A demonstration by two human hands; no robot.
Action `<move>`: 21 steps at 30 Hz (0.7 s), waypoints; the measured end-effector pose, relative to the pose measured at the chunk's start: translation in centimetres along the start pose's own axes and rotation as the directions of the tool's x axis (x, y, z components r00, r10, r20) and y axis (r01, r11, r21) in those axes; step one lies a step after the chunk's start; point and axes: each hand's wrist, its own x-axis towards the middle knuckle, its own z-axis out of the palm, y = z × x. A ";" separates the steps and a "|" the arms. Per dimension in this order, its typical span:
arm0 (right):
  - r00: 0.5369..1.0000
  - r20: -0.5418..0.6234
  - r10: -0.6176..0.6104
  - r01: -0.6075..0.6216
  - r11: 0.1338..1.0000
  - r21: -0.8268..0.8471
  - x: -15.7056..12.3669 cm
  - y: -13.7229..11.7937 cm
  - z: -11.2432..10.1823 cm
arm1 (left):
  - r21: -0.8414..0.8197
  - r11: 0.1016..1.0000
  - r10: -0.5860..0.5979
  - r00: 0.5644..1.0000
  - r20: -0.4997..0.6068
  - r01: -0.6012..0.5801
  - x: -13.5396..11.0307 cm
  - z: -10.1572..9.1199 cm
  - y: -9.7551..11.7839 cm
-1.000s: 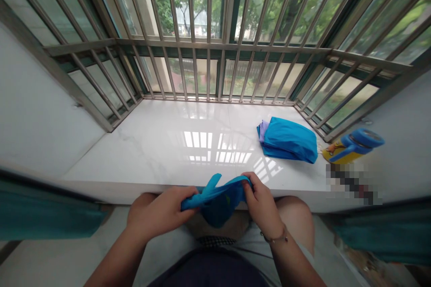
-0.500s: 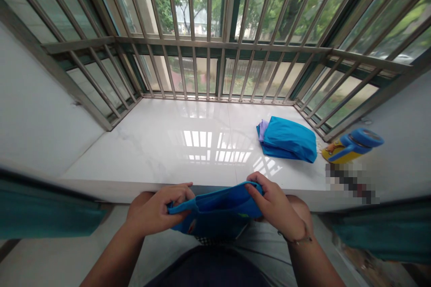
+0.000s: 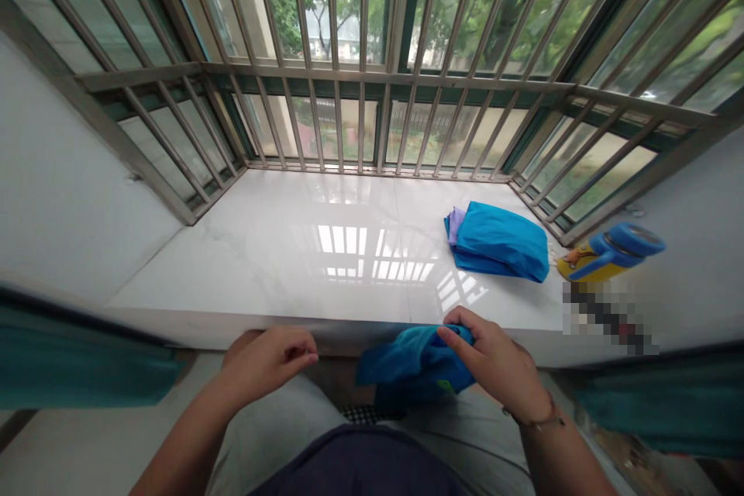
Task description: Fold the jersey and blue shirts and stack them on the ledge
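A blue cloth piece (image 3: 415,364) with a small green print hangs bunched over my lap, in front of the sill's edge. My right hand (image 3: 485,349) pinches its upper right rim between thumb and fingers. The cloth's left end droops loosely, and I cannot tell whether it is a bag or a garment. My left hand (image 3: 276,356) is apart from the cloth, over my left knee, its fingers curled in with nothing visible in them. On the sill lies a folded blue cloth bundle (image 3: 500,242) with a lilac piece showing at its left end.
The white marble-look sill (image 3: 279,248) stretches before me to a barred window (image 3: 377,77). A yellow and blue bottle (image 3: 607,252) lies tilted at the right, beside a blurred-out patch. Teal curtains (image 3: 75,356) hang low on both sides.
My left hand has let go of the blue cloth's left end and moved slightly left. The cloth has slackened and bunched toward my right hand, which has shifted a little right.
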 end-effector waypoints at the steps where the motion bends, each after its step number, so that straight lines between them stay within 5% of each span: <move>1: 1.000 0.009 -0.012 0.012 1.000 0.007 0.1 -0.1 0.4 | -0.012 1.000 0.013 1.000 -0.023 -0.013 0.1 1.1 0.5; 7: 0.993 0.106 -0.060 0.054 0.997 0.057 0.3 -2.2 2.5 | -0.221 0.966 0.135 0.991 0.002 -0.132 2.7 9.6 3.8; 11: 0.989 0.121 -0.089 0.075 0.990 0.118 -0.1 -4.1 2.4 | -0.306 0.936 0.171 0.985 -0.033 -0.172 5.6 13.2 4.3; 16: 0.993 0.077 -0.086 0.075 0.988 0.137 -0.7 -4.8 0.5 | -0.263 0.944 0.174 0.978 -0.113 -0.198 7.3 13.1 3.4; 21: 0.999 0.044 -0.009 0.004 0.991 0.132 -0.8 -2.8 -1.0 | -0.259 0.947 0.103 0.941 -0.321 -0.192 5.8 9.2 2.2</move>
